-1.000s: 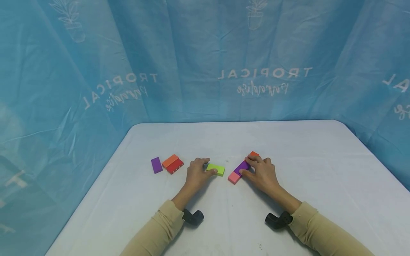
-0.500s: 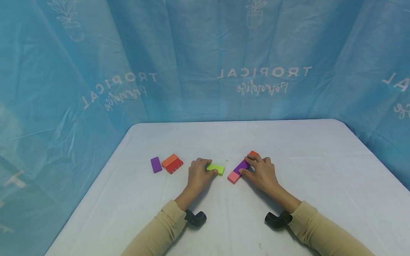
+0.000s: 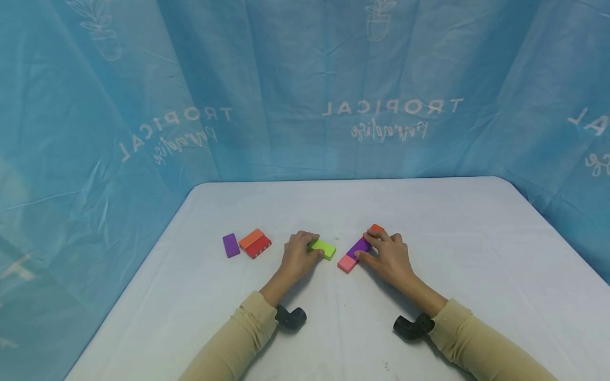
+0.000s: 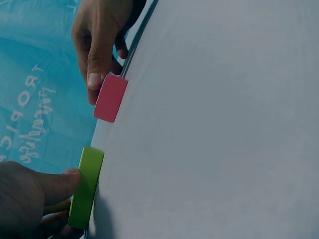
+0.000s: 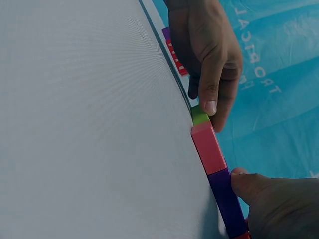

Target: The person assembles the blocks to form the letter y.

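Observation:
Between thumb and fingers, my left hand (image 3: pixel 299 255) pinches a lime green block (image 3: pixel 325 248); the left wrist view shows the thumb on the near side of this green block (image 4: pixel 86 188). My right hand (image 3: pixel 392 259) grips the purple block (image 3: pixel 357 247) in a slanting row. At the near end of that row lies a pink block (image 3: pixel 347 263), touching the purple one, and an orange-red block (image 3: pixel 377 227) shows at the far end. Fingers partly cover the row's far half. A short gap separates the green block from the pink one in the head view.
To the left on the white table (image 3: pixel 305 206) lie a loose purple block (image 3: pixel 231 245), an orange block (image 3: pixel 251 238) and a red block (image 3: pixel 259 246) with white marks on its side, the last two touching. A blue printed curtain (image 3: pixel 295 143) hangs behind the table.
My left hand has shifted slightly away from me and turned the green block, so its right end now points more toward me. The right hand and its row stay in place.

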A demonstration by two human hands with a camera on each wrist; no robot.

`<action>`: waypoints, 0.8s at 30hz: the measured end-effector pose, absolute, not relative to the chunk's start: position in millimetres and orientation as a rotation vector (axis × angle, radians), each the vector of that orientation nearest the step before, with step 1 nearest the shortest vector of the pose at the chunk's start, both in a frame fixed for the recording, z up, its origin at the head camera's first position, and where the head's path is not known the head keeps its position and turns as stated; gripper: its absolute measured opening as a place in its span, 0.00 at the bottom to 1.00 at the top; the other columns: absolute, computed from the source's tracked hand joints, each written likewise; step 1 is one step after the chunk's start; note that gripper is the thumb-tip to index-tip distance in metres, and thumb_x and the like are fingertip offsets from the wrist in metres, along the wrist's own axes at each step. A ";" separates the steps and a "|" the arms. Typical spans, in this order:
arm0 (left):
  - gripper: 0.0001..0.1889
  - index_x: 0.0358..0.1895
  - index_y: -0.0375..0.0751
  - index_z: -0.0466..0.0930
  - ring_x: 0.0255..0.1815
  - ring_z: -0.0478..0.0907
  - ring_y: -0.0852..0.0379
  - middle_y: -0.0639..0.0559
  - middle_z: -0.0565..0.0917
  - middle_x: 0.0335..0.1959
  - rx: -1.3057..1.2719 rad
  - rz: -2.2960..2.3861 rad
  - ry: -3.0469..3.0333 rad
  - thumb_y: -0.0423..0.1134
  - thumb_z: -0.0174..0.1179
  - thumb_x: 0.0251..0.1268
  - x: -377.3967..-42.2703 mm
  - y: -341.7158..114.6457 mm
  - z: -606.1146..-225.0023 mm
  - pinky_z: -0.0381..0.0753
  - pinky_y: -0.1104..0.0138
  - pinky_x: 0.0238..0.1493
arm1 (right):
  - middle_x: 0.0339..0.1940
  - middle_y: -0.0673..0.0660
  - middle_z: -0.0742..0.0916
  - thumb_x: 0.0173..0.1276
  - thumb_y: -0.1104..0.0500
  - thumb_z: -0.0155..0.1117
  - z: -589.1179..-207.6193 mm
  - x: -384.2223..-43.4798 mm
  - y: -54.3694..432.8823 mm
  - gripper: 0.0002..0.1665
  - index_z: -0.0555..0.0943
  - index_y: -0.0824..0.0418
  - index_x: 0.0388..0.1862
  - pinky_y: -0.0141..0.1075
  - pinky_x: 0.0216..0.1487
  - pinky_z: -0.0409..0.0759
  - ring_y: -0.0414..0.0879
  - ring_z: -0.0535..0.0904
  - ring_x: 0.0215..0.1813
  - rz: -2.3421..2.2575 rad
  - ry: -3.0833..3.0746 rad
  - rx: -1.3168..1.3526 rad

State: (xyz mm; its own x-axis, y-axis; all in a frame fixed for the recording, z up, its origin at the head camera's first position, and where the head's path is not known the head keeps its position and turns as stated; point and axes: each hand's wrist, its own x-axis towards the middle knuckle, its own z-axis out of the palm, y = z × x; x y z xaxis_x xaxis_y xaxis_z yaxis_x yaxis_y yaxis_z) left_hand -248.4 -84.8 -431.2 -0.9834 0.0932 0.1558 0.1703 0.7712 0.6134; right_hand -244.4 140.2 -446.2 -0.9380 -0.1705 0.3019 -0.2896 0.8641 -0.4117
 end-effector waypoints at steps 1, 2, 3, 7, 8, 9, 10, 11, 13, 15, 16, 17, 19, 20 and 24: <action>0.23 0.56 0.40 0.78 0.56 0.72 0.49 0.45 0.79 0.54 -0.221 -1.015 -2.854 0.41 0.65 0.56 -249.5 -84.8 -431.0 0.66 0.53 0.58 | 0.63 0.59 0.78 0.58 0.43 0.67 -446.3 -244.5 140.2 0.35 0.76 0.59 0.61 0.51 0.46 0.68 0.62 0.71 0.52 0.671 -2.782 0.350; 0.23 0.56 0.40 0.77 0.57 0.72 0.48 0.45 0.79 0.55 -0.235 -1.023 -2.858 0.40 0.65 0.56 -250.5 -84.8 -430.7 0.66 0.53 0.59 | 0.63 0.59 0.78 0.58 0.43 0.67 -446.3 -244.5 140.2 0.35 0.76 0.59 0.61 0.51 0.46 0.68 0.62 0.71 0.52 0.669 -2.781 0.351; 0.22 0.56 0.41 0.77 0.58 0.72 0.48 0.45 0.79 0.55 -0.250 -1.028 -2.864 0.40 0.65 0.57 -251.6 -84.9 -430.5 0.66 0.52 0.60 | 0.63 0.58 0.78 0.58 0.43 0.67 -446.4 -244.5 140.2 0.35 0.76 0.58 0.61 0.51 0.46 0.68 0.61 0.71 0.52 0.667 -2.782 0.351; 0.22 0.57 0.41 0.77 0.60 0.72 0.48 0.45 0.78 0.56 -0.310 -1.055 -2.891 0.39 0.65 0.57 -255.1 -85.4 -429.8 0.63 0.51 0.63 | 0.62 0.58 0.78 0.58 0.43 0.67 -446.9 -245.0 140.4 0.35 0.76 0.58 0.61 0.52 0.46 0.68 0.62 0.71 0.51 0.662 -2.778 0.355; 0.22 0.57 0.42 0.77 0.60 0.72 0.48 0.45 0.78 0.57 -0.323 -1.065 -2.898 0.39 0.64 0.57 -255.8 -85.5 -429.7 0.63 0.51 0.64 | 0.62 0.58 0.79 0.58 0.43 0.67 -447.1 -245.1 140.5 0.35 0.76 0.58 0.61 0.52 0.46 0.68 0.62 0.71 0.51 0.663 -2.776 0.355; 0.22 0.57 0.42 0.77 0.60 0.72 0.48 0.45 0.78 0.57 -0.338 -1.075 -2.904 0.39 0.64 0.58 -256.7 -85.7 -429.7 0.62 0.51 0.65 | 0.62 0.58 0.79 0.58 0.43 0.67 -447.3 -245.3 140.5 0.35 0.76 0.58 0.61 0.52 0.46 0.68 0.62 0.71 0.51 0.662 -2.775 0.357; 0.22 0.58 0.42 0.77 0.61 0.72 0.48 0.45 0.78 0.57 -0.352 -1.086 -2.908 0.39 0.64 0.58 -257.5 -85.9 -429.7 0.62 0.50 0.66 | 0.62 0.58 0.79 0.58 0.43 0.67 -447.5 -245.5 140.6 0.35 0.76 0.58 0.61 0.52 0.46 0.68 0.62 0.71 0.51 0.661 -2.773 0.358; 0.22 0.58 0.42 0.77 0.61 0.71 0.48 0.45 0.77 0.57 -0.364 -1.101 -2.913 0.39 0.64 0.58 -258.2 -86.0 -429.6 0.61 0.50 0.66 | 0.62 0.58 0.79 0.58 0.43 0.67 -447.6 -245.6 140.6 0.35 0.76 0.58 0.61 0.52 0.46 0.68 0.61 0.71 0.51 0.660 -2.772 0.359; 0.22 0.57 0.41 0.77 0.61 0.71 0.47 0.45 0.77 0.57 -0.403 -1.103 -2.912 0.39 0.63 0.58 -259.5 -86.4 -429.7 0.60 0.49 0.66 | 0.62 0.58 0.79 0.58 0.42 0.67 -447.9 -245.8 140.6 0.35 0.77 0.58 0.61 0.52 0.46 0.68 0.61 0.71 0.50 0.655 -2.770 0.361; 0.22 0.57 0.41 0.77 0.61 0.71 0.47 0.45 0.77 0.57 -0.432 -1.098 -2.913 0.39 0.63 0.58 -260.7 -86.7 -430.0 0.60 0.48 0.66 | 0.62 0.58 0.79 0.58 0.42 0.67 -448.2 -245.8 140.5 0.35 0.77 0.58 0.60 0.51 0.46 0.68 0.61 0.71 0.50 0.651 -2.769 0.363; 0.22 0.57 0.42 0.77 0.61 0.71 0.48 0.46 0.77 0.57 -0.441 -1.092 -2.917 0.39 0.63 0.58 -261.1 -86.7 -430.1 0.60 0.48 0.66 | 0.62 0.58 0.79 0.58 0.42 0.67 -448.3 -245.9 140.5 0.35 0.77 0.58 0.60 0.51 0.46 0.68 0.61 0.71 0.50 0.649 -2.769 0.363; 0.22 0.57 0.42 0.77 0.61 0.71 0.48 0.46 0.77 0.58 -0.450 -1.086 -2.921 0.39 0.63 0.58 -261.5 -86.7 -430.3 0.61 0.48 0.65 | 0.62 0.58 0.79 0.58 0.42 0.67 -448.4 -245.9 140.6 0.35 0.77 0.58 0.60 0.51 0.46 0.68 0.61 0.71 0.50 0.649 -2.769 0.363; 0.22 0.57 0.42 0.77 0.62 0.71 0.48 0.47 0.77 0.58 -0.459 -1.081 -2.930 0.38 0.63 0.58 -261.7 -86.3 -430.3 0.61 0.48 0.65 | 0.62 0.57 0.79 0.58 0.42 0.67 -448.6 -245.8 140.6 0.35 0.77 0.58 0.61 0.51 0.46 0.68 0.61 0.71 0.51 0.647 -2.770 0.363; 0.22 0.57 0.42 0.77 0.62 0.70 0.47 0.47 0.77 0.58 -0.464 -1.082 -2.934 0.38 0.63 0.58 -262.0 -86.0 -430.1 0.61 0.48 0.66 | 0.62 0.57 0.79 0.58 0.43 0.67 -448.6 -245.9 140.7 0.35 0.77 0.58 0.61 0.51 0.46 0.68 0.61 0.71 0.51 0.649 -2.769 0.363; 0.22 0.58 0.43 0.77 0.61 0.70 0.48 0.47 0.77 0.59 -0.496 -1.064 -2.943 0.39 0.63 0.58 -262.3 -84.7 -429.2 0.61 0.47 0.65 | 0.62 0.58 0.79 0.57 0.43 0.68 -448.5 -245.9 140.6 0.35 0.77 0.58 0.61 0.50 0.46 0.68 0.61 0.71 0.51 0.649 -2.770 0.363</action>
State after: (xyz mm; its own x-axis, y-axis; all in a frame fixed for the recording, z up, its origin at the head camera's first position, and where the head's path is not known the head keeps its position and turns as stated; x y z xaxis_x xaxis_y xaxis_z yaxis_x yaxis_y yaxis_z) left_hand -262.3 -84.7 -429.2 -0.9507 0.2998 0.0797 0.2814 0.7255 0.6280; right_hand -245.9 140.6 -448.5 -0.9313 -0.1789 0.3174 -0.3012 0.8682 -0.3945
